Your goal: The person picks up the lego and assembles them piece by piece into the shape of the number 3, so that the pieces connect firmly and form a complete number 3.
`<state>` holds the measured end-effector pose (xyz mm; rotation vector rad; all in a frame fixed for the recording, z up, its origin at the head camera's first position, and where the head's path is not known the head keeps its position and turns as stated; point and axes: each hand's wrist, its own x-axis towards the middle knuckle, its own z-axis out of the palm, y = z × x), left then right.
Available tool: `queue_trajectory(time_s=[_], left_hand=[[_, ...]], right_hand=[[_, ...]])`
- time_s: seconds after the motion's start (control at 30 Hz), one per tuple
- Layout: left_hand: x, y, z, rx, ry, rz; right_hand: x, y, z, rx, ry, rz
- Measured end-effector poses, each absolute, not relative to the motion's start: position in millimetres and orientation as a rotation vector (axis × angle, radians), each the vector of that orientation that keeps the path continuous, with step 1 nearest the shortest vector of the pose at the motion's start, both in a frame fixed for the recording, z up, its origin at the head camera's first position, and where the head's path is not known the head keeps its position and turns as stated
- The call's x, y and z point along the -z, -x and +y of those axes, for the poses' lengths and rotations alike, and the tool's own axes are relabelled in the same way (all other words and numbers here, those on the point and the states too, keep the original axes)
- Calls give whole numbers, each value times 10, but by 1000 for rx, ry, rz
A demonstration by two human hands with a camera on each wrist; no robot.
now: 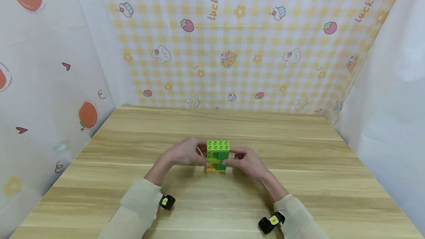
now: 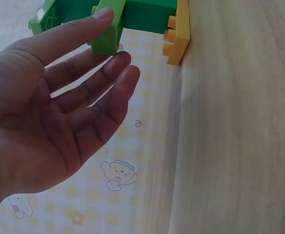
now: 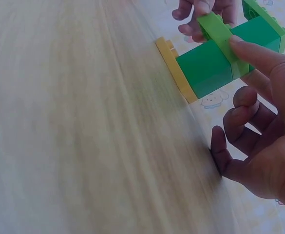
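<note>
A stack of toy building bricks stands upright on the table in front of me. At its bottom is an orange-yellow plate (image 3: 176, 70), with a dark green brick (image 3: 205, 70) on its right part. Above come a light green middle plate (image 2: 105, 44), another dark green brick (image 3: 254, 36) and a studded light green top plate (image 1: 218, 145). My left hand (image 1: 186, 153) pinches the left end of the middle plate between thumb and fingers. From the right, my right hand (image 1: 249, 162) grips the stack, its thumb on the middle plate; its lower fingers curl loosely below, off the bricks.
The wooden table (image 1: 212, 209) spreads around the stack. A yellow checked cloth (image 1: 212, 40) hangs behind it, and pale cloths hang at the left (image 1: 49, 69) and right (image 1: 388, 84). Black wrist cameras sit on both sleeves.
</note>
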<state>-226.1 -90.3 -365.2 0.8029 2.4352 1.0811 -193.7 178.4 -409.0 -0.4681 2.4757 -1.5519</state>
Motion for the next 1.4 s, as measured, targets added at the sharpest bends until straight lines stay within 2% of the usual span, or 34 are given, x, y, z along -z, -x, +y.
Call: queue_trajectory(time_s=[0.6, 0.9, 1.4], left_hand=[[3711, 2297, -885, -1125, -812, 2406], [3710, 2310, -912, -1177, -801, 2351], [3749, 2337, -906, -1444, -519, 2306]], right_hand=[[4140, 1966, 1822, 1594, 481, 2447], [4163, 1977, 1801, 1631, 396, 2462], [4092, 2021, 1684, 1854, 232, 2378]])
